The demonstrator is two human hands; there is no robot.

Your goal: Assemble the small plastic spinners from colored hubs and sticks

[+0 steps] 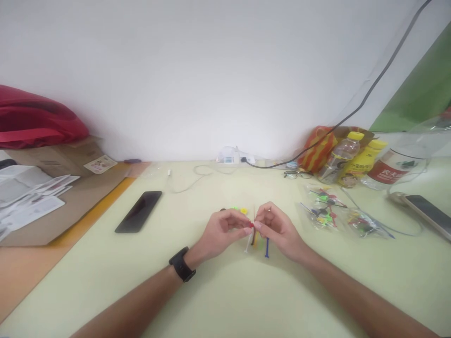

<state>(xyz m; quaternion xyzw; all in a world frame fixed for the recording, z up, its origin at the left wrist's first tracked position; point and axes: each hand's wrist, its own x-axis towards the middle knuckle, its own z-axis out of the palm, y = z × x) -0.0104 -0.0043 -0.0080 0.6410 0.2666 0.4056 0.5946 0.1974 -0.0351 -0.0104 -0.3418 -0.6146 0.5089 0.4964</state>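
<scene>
Over the middle of the table, my left hand (pixel 223 230) is closed in a pinch on a small red plastic piece (pixel 251 225). My right hand (pixel 280 232) meets it fingertip to fingertip, thumb and fingers pressed together. A thin pale stick shows at those right fingertips, but what they grip is mostly hidden. Below the hands lie plastic sticks: a blue stick (pixel 267 249), a white stick (pixel 248 245) and a few darker and yellow ones, partly covered. Just behind the left fingers sit small round pieces, among them a yellow ring (pixel 244 211).
A black phone (pixel 139 212) lies left. Clear bags of coloured plastic parts (pixel 324 209) are at right, near bottles (pixel 362 162) and another phone (pixel 430 211). Glasses (pixel 298 174) and a dark cable (pixel 269 166) lie at the back. Cardboard (pixel 70 202) with papers fills the left.
</scene>
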